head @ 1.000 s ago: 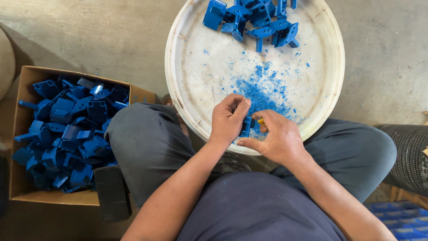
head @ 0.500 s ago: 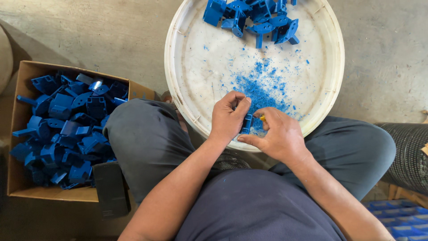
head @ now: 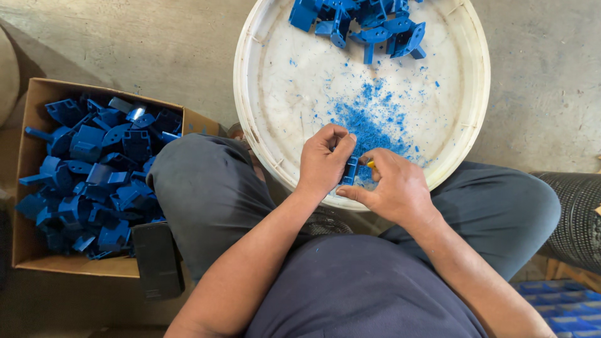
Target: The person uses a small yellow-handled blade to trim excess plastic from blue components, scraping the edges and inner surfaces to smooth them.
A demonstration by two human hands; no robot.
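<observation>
My left hand [head: 324,158] is closed around a small blue plastic part [head: 350,170] held over the near rim of a large round white tray [head: 275,81]. My right hand [head: 391,186] grips a small tool with a yellow tip [head: 370,164] pressed against that part. A patch of blue plastic shavings [head: 369,125] lies on the tray just beyond my hands. A heap of blue plastic parts [head: 363,22] sits at the tray's far side.
A cardboard box [head: 31,250] filled with several blue plastic parts [head: 94,169] stands on the concrete floor left of my knee. A dark flat object [head: 156,260] leans at the box's near corner. A black mesh roll [head: 579,216] lies at right, a blue crate [head: 563,307] below it.
My hands have stayed together over the tray's near rim, with small shifts of the fingers on the part. The view has shifted slightly.
</observation>
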